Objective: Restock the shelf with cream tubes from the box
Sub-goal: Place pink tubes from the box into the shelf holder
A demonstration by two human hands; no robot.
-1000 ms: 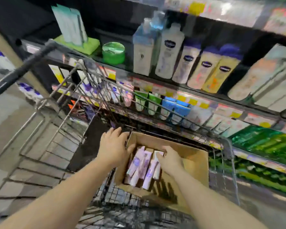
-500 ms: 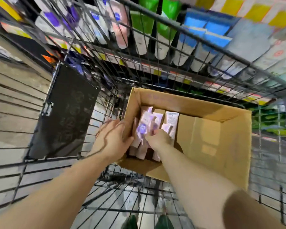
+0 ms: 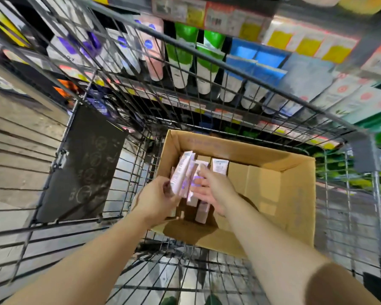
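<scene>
So the cardboard box [image 3: 279, 194] sits inside a wire shopping cart [image 3: 207, 62], and the cart's far wall stands right between the box and the shelf [image 3: 218, 23] behind it, so everything on that shelf is seen through the bars. Behind the mesh there's a row of green-topped tubes [image 3: 186, 53], blue packs [image 3: 251, 60] and some pinkish ones further left. A dark flap panel [image 3: 86, 164] hangs on the cart's left side. The left hand [image 3: 156, 199] has its fingers curled round a bundle of pale pink cream tubes [image 3: 182, 172], lifted at the box's left end, while the right hand [image 3: 213, 190] is against the same bundle with fingers spread fairly flat, touching rather than clearly gripping. More tubes [image 3: 201, 208] stay down in the box, partly hidden under both hands, plus one white-topped tube [image 3: 220, 166] standing by itself. Shelf labels are too blurry to read, and the right side is smeared.
</scene>
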